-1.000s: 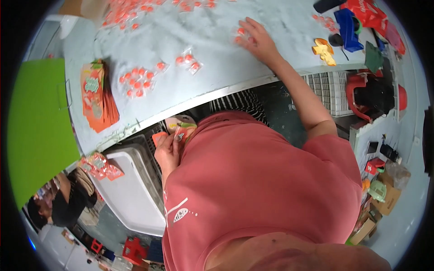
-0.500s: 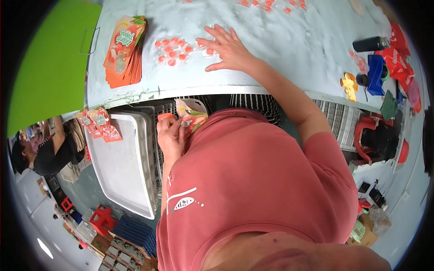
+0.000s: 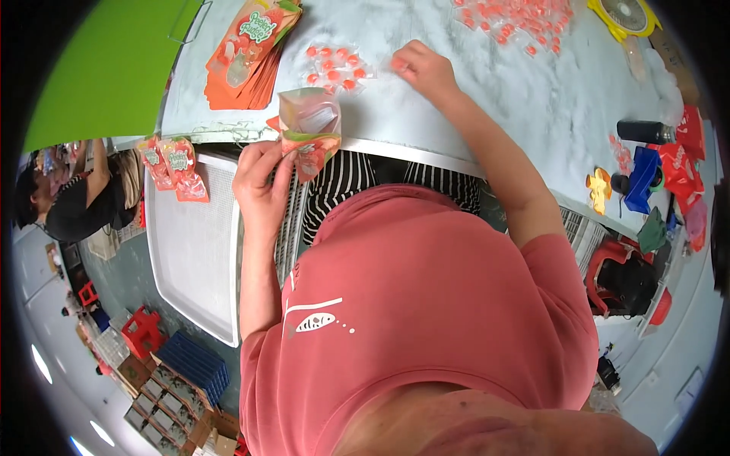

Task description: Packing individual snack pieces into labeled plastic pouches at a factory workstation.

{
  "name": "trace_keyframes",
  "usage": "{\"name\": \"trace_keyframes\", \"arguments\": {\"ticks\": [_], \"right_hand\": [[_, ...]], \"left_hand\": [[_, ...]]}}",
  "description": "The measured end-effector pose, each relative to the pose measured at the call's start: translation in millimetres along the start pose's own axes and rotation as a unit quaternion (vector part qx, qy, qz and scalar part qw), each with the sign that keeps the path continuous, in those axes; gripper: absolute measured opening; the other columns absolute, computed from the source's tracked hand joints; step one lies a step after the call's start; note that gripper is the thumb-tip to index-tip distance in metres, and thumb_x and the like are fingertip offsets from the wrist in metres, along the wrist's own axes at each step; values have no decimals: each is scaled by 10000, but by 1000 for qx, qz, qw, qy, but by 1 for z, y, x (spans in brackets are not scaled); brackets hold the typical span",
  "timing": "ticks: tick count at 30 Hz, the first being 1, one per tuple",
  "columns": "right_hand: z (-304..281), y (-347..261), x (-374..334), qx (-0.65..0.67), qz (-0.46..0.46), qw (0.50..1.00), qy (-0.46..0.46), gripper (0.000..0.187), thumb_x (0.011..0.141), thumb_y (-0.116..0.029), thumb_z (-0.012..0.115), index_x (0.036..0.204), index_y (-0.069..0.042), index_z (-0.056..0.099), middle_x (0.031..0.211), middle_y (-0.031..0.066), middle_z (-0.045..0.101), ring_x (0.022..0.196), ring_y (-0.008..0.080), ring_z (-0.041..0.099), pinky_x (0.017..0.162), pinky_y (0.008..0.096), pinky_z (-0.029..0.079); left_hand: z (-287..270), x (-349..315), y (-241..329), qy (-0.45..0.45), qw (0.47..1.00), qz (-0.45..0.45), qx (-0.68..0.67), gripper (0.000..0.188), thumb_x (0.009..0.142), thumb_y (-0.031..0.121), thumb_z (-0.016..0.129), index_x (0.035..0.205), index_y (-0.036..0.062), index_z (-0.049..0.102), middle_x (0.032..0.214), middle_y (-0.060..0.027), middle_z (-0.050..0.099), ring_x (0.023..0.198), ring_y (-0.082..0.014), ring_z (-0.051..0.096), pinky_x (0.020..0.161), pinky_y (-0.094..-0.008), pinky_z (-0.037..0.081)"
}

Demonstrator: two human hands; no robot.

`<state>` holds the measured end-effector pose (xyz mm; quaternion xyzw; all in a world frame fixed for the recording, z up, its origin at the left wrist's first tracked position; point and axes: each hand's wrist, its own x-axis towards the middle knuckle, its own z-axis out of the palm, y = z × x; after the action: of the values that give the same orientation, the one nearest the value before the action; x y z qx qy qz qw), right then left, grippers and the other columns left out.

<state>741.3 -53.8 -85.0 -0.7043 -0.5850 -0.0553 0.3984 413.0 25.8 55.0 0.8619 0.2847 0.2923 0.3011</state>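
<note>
My left hand [image 3: 262,171] pinches an orange-and-green candy pouch [image 3: 315,152] at the table's front edge. The pouch is upright with its mouth gaping, and its pale inside shows. Over the tabletop, my right hand [image 3: 427,72] is curled closed, with a bit of a red wrapped candy [image 3: 399,64] at its fingertips, slightly blurred. Between the two hands lies a small group of clear-wrapped red candies [image 3: 334,67], just beyond the pouch. A stack of flat orange pouches [image 3: 247,57] sits to the left of these candies.
A larger pile of wrapped candies [image 3: 521,23] lies at the far side, near a yellow-rimmed scale or fan [image 3: 623,17]. A black bottle [image 3: 645,131] and blue tape dispenser [image 3: 645,178] stand right. Filled pouches [image 3: 179,167] rest on white trays [image 3: 194,251]. Another person [image 3: 76,194] is at far left.
My left hand has lifted the pouch from near my lap to the table edge, and its mouth now gapes. My right hand, spread flat over the candies before, has moved right and curled up.
</note>
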Motion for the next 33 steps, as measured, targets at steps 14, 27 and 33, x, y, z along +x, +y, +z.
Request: {"name": "trace_keyframes", "arguments": {"ticks": [14,27,33], "right_hand": [[-61,-117,93,601,343,722,8,223,924,-235,679,1013,-33,647,852,2,626,735,53,563,597,210,431],[-25,-95,82,402,156,902,8,235,894,-151,701,1082,-19,648,940,11,591,791,54,576,749,236,494],[-28,-103,81,374,128,918,3,221,892,-153,699,1068,-29,646,838,3,608,734,78,590,687,256,497]], "left_hand": [[62,69,-5,-13,969,172,177,300,729,90,769,1026,97,729,854,-44,615,820,-232,618,693,-362,524],[80,69,-12,45,967,174,179,323,746,-21,714,1044,102,727,748,-49,528,658,-205,557,581,-349,479],[77,66,-14,41,971,154,176,338,742,-28,722,1055,100,729,750,-50,528,666,-210,558,592,-347,479]]}}
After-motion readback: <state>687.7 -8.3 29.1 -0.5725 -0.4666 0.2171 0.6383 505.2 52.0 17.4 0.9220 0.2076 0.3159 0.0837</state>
